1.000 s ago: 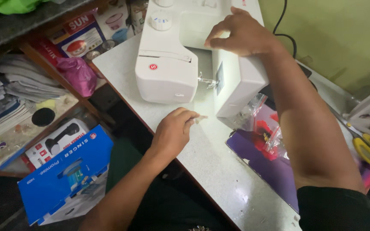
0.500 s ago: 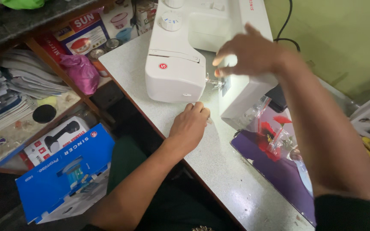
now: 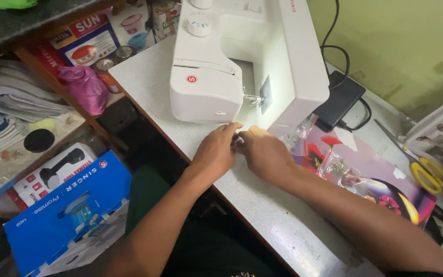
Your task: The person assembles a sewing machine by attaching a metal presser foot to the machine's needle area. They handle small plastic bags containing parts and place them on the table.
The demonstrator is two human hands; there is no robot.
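— Both hands meet fingertip to fingertip on the table point(image 3: 288, 231), just in front of the white sewing machine point(image 3: 242, 56). The left hand point(image 3: 214, 154) has thumb and forefinger pressed together; the right hand point(image 3: 265, 154) curls its fingers in against it. Something small sits between them, but I cannot tell what it is, nor which hand really grips it.

— And where is the machine from there?

— Directly beyond the fingertips, its long body running away from the near table edge toward the far one. The needle area point(image 3: 255, 98), lit from inside, lies just above the pinch. Both hands are about equally close; the left is a little nearer the machine's head.

— What else is on that surface?

— A pale speckled top. Right of the right forearm, purple flowered fabric point(image 3: 385, 179) under clear plastic; toward the right edge, yellow-handled scissors point(image 3: 421, 169); behind the machine, a black power adapter point(image 3: 339, 100) with its cord.

— And the room?

— A yellow-green wall behind, shelves with papers and a pink bag point(image 3: 85, 87) on the left, a blue box point(image 3: 62, 215) on the floor.
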